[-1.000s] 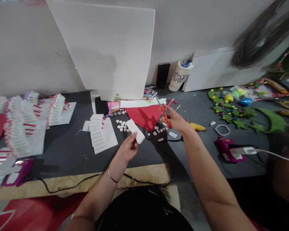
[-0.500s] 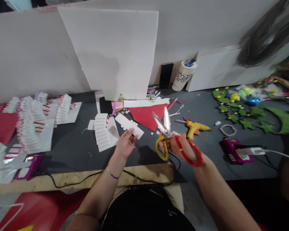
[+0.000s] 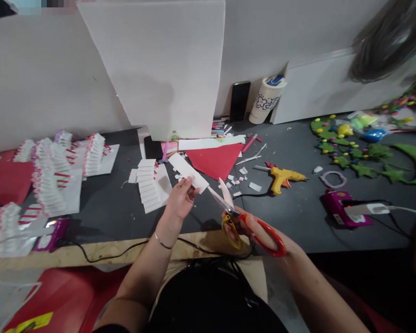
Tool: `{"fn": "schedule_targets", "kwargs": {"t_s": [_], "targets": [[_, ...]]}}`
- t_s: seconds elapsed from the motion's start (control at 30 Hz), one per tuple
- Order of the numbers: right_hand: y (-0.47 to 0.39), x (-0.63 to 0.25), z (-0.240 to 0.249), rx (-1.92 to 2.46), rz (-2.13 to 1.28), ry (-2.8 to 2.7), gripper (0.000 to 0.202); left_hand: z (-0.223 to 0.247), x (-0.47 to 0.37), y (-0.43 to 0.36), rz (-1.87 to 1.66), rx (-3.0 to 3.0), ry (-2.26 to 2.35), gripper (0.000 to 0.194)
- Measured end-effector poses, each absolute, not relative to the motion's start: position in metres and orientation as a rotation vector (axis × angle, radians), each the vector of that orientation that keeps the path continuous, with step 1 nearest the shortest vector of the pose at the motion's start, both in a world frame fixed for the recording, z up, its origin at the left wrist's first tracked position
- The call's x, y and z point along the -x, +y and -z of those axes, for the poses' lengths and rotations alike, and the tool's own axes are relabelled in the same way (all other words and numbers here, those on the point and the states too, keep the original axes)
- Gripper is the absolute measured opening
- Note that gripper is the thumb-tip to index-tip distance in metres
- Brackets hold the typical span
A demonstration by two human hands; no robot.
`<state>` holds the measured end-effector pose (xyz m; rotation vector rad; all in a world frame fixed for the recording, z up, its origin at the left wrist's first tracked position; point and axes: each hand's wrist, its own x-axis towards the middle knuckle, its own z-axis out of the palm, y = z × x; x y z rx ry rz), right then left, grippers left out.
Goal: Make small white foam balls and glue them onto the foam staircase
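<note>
My left hand (image 3: 182,196) pinches a white strip of card (image 3: 185,170) between thumb and fingers, above the dark table. In my right hand (image 3: 247,227) is a pair of scissors (image 3: 229,207) with one red and one yellow handle loop. Their blades are spread and point up and to the left. One blade tip lies close to the strip's right end; whether they touch I cannot tell. Left of the strip stands a stepped row of folded white card pieces (image 3: 149,192) on a white base. Behind the strip lies a red sheet (image 3: 217,159).
A yellow glue gun (image 3: 284,179) and white scraps (image 3: 254,187) lie to the right. Beyond are a purple power socket (image 3: 343,210) and green felt decorations (image 3: 365,170). A phone (image 3: 240,101) and a cup (image 3: 266,101) stand at the back. White stair-like models (image 3: 52,180) fill the left.
The scissors have come down and left, so the blades are now beside the strip's right end. My left hand still holds the strip, which is slightly turned. The view has shifted a little.
</note>
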<state>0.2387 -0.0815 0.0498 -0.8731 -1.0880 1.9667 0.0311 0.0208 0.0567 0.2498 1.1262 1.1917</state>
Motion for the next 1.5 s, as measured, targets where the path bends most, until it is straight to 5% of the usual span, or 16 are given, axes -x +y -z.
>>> {"fn": "schedule_targets", "kwargs": {"t_s": [0.77,1.5], "targets": [[-0.103,-0.204,-0.014,0.576,-2.019,-0.647,0.064,-0.049,-0.041,0.000,-0.991,-0.491,1.045,0.029],[-0.120,-0.196,-0.020,0.724,-1.905,-0.593,0.065,-0.054,-0.046,-0.004,-0.934,-0.606,1.065,0.044]]}}
